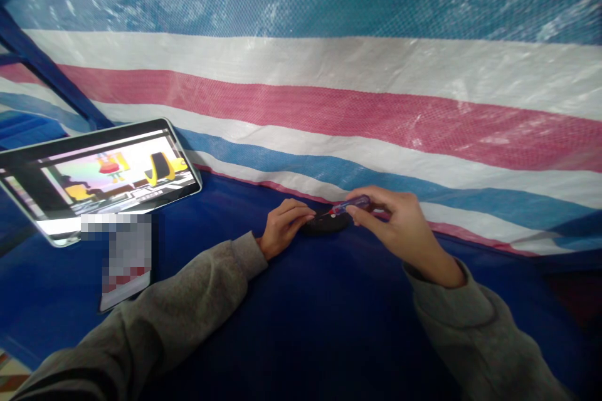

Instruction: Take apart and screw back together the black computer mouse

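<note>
A small screwdriver with a see-through purplish handle is gripped in my right hand, between thumb and fingers. Its thin shaft points left and down, over a black rounded device that lies low on the blue surface. Whether the tip touches the device, I cannot tell. At the device's left end, my left hand has its fingers closed together on the edge. The device resembles a computer mouse, but its details are too dark to be sure.
A tablet with a lit screen leans at the left. In front of it lies a phone-like item, partly blurred out. A striped plastic sheet hangs like a wall right behind my hands. The blue tabletop extends towards me.
</note>
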`<state>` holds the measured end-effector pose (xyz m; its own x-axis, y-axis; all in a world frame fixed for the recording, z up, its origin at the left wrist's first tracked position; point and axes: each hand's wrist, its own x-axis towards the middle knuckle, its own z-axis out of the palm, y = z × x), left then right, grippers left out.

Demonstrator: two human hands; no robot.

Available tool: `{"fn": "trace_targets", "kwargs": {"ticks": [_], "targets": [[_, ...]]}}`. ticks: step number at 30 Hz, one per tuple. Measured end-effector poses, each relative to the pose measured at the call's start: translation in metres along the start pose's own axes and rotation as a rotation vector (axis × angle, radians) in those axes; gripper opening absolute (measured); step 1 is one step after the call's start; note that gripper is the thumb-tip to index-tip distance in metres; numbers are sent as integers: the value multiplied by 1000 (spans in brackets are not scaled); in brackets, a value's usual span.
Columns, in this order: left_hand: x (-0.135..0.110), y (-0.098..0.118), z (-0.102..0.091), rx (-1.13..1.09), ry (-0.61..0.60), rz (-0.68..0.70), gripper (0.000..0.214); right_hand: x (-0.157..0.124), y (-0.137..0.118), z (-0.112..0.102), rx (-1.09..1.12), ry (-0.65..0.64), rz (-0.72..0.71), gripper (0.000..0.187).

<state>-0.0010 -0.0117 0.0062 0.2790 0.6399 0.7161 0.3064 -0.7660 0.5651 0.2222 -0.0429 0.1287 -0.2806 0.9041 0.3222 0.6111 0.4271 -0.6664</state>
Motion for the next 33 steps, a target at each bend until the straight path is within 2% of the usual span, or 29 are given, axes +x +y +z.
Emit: {"fn": "trace_targets", "kwargs": {"ticks": [11,21,29,33], "targets": [[3,2,-1,-123,-23,-133,19,-3,3,2,100,12,7,18],[3,-1,0,-144,-36,-235,17,-1,6,5,76,-18,2,19],[2,0,-1,-160,-10,-277,19,-3,5,1,23,85,-10,15],[2,1,0,-166,6,-280,19,-2,6,2,21,76,-22,14]]}}
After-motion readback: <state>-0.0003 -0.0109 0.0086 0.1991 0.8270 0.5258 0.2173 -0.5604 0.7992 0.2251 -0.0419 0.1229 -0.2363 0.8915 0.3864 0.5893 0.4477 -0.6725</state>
